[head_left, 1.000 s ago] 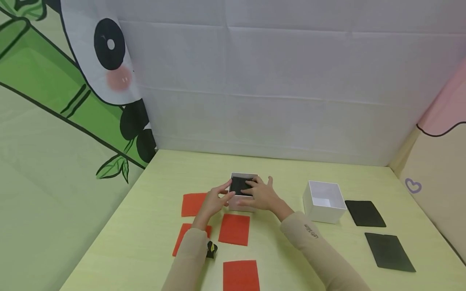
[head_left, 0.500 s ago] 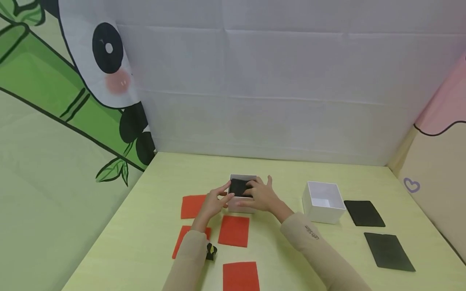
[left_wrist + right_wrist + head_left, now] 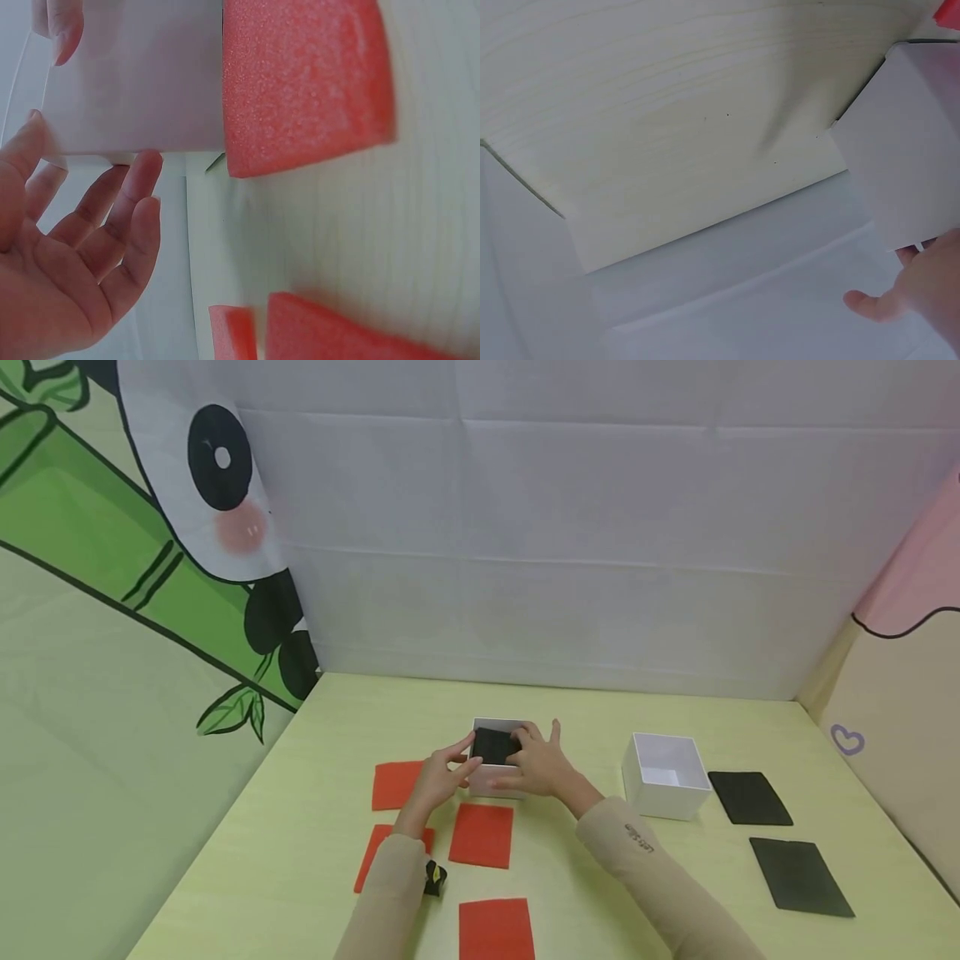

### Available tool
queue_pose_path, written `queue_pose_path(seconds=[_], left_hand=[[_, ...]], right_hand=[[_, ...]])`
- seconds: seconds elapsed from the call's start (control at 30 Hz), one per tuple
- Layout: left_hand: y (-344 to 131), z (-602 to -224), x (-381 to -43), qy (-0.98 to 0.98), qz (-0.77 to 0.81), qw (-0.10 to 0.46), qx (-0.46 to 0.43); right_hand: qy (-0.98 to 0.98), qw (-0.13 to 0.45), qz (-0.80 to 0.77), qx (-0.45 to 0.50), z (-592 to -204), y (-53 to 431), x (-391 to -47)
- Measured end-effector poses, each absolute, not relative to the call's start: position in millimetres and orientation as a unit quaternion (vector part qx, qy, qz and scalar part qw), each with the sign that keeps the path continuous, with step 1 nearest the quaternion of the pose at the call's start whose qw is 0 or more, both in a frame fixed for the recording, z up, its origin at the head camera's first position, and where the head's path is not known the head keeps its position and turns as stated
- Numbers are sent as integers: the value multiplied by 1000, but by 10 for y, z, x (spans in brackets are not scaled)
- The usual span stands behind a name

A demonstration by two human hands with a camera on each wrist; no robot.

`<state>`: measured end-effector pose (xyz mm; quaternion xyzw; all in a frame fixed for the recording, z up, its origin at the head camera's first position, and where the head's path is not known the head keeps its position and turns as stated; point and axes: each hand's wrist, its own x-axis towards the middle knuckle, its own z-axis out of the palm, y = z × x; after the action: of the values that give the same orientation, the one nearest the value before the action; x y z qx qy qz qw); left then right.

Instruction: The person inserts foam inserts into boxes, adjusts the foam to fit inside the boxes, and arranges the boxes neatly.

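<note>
A white open-topped box [image 3: 491, 782] stands at the middle of the table, and a black foam-like square sheet [image 3: 492, 746] lies inside it below the rim. My left hand [image 3: 437, 779] holds the box at its left side, thumb near the front rim and fingers along the side wall, as the left wrist view shows below the box [image 3: 142, 82]. With bent fingers reaching over the right rim, my right hand [image 3: 542, 768] presses on the black sheet. Its fingertips are hidden inside the box in the right wrist view, where the hand [image 3: 934, 289] shows at the lower right.
A second white box [image 3: 667, 789] stands to the right, nothing visible in it. Beside it lie two black squares [image 3: 750, 797]. Several red squares [image 3: 482, 835] are spread in front and to the left. A small black-and-yellow object [image 3: 435, 878] sits by the left sleeve.
The fingers of my right hand have bent further down into the box, onto the black sheet. My left hand keeps its place at the box.
</note>
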<state>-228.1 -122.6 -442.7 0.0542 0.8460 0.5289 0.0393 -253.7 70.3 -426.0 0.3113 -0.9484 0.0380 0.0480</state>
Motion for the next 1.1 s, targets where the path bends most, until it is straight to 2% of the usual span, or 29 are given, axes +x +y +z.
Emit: queue_pose_path(seconds=[0.17,0.47,1.1], left_hand=[[-1221,-4432,-2276,844,531,41,55],[-1224,-4430,-2278,838,540,45,56],[-1217,-4415,-2283,848,526,34,49]], right_hand=[[-950,42,33,309,-4279,708,-2533],[-932,88,103,337,-4234,786,-2473],[-893,124,219,373,-4123,1087,-2290]])
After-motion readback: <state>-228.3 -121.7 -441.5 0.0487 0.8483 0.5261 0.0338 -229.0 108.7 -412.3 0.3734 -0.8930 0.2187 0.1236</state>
